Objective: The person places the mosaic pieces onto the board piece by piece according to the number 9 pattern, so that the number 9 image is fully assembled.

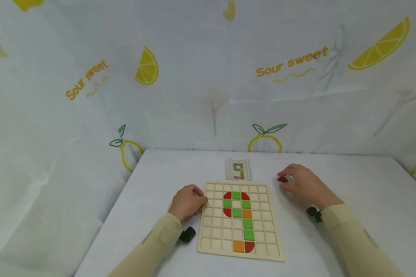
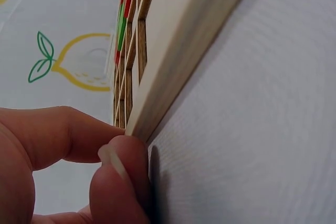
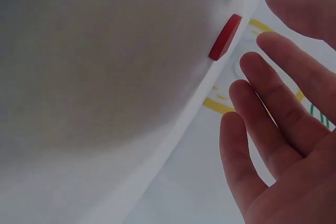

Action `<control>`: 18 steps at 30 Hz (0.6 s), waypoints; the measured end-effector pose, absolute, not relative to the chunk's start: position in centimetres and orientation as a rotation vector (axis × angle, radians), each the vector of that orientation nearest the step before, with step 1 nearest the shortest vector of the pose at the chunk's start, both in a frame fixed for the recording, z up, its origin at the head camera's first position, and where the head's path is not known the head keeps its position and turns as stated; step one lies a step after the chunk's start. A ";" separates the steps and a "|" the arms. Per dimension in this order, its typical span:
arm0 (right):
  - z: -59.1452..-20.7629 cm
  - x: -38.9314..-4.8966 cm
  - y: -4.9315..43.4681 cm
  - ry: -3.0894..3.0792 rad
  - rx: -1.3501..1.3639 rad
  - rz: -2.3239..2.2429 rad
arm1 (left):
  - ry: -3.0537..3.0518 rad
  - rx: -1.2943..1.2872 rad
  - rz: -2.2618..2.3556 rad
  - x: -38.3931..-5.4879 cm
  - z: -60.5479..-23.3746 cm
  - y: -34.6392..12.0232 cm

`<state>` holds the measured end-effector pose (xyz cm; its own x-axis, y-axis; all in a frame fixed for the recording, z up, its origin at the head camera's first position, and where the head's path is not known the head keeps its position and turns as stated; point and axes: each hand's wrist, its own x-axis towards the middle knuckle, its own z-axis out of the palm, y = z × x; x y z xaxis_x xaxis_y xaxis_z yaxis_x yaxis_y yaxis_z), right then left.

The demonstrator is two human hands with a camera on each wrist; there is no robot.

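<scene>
A wooden grid board (image 1: 216, 232) lies flat, with red quarter-round, green square and orange square tiles forming a figure like a 9. My left hand (image 1: 188, 202) grips the board's left edge; in the left wrist view, the fingertips (image 2: 134, 153) pinch the pale wooden rim (image 2: 173, 66). To the right of the board, my right hand (image 1: 301, 184) hovers around a loose red tile (image 1: 282, 179). In the right wrist view this red tile (image 3: 226, 38) lies on the table, apart from the spread fingers (image 3: 273, 95) and thumb.
Behind the board lies a small pattern card (image 1: 239, 170) printed with a similar coloured figure. Both stand on a white-covered table (image 1: 180, 165), before a white cloth backdrop (image 1: 201, 77) with lemon prints. Black wrist cameras show at both cuffs.
</scene>
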<state>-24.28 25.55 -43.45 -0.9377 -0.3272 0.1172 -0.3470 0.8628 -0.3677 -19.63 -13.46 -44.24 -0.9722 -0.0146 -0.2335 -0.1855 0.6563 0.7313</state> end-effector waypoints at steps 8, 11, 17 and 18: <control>-43.7 -25.3 27.5 -3.022 0.611 0.518 | 2.657 -0.133 1.239 -19.5 -44.6 -13.4; -43.5 -25.2 28.3 -3.049 0.584 0.544 | 2.666 -0.118 1.240 -19.6 -44.6 -13.5; -43.4 -25.0 29.2 -3.079 0.530 0.615 | 2.677 -0.117 1.224 -19.9 -44.5 -13.6; -43.5 -25.0 29.3 -3.079 0.526 0.635 | 2.677 -0.121 1.222 -19.9 -44.5 -13.7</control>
<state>-25.01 29.27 -43.49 -0.9445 -0.3278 0.0211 -0.3094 0.8662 -0.3924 -19.86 -13.68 -44.53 -0.9775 0.0072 -0.2110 -0.1547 0.6559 0.7389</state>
